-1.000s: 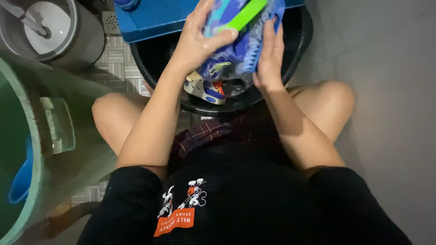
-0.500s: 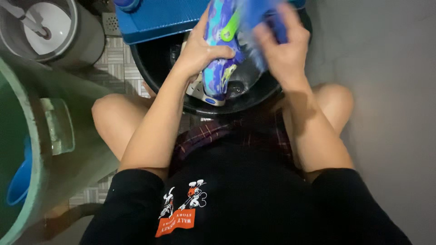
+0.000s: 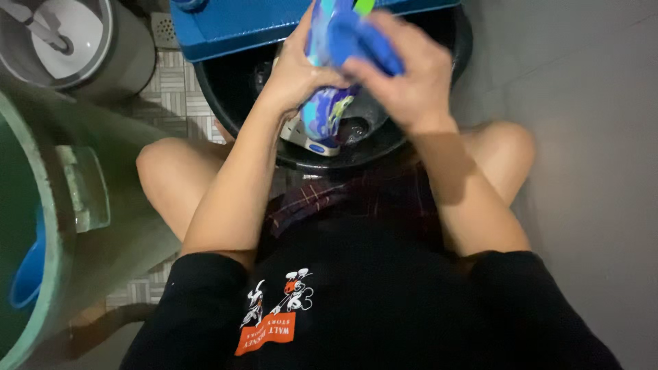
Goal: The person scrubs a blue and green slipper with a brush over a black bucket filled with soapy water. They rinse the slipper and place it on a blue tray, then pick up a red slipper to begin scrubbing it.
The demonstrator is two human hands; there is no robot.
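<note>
My left hand [image 3: 293, 72] grips a small blue and purple patterned shoe [image 3: 321, 113] with a green strap and holds it upright over a black basin [image 3: 384, 144]. My right hand [image 3: 406, 77] is closed on a blue scrubbing brush [image 3: 363, 40] pressed against the shoe's upper side. A second shoe [image 3: 310, 139], white with a blue patch, lies in the basin just under the held one. The water in the basin is dark, and the rest of what it holds is hidden by my hands.
A blue ribbed washboard [image 3: 233, 26] lies across the basin's far rim. A grey bucket [image 3: 116, 48] stands at the top left beside a floor drain [image 3: 164, 29]. A large green tub [image 3: 48, 226] with a blue scoop [image 3: 26, 277] fills the left edge. A grey surface [image 3: 589, 137] lies to the right.
My right hand has moved from beside the shoe up and over it with the brush. My left hand turned the shoe more upright.
</note>
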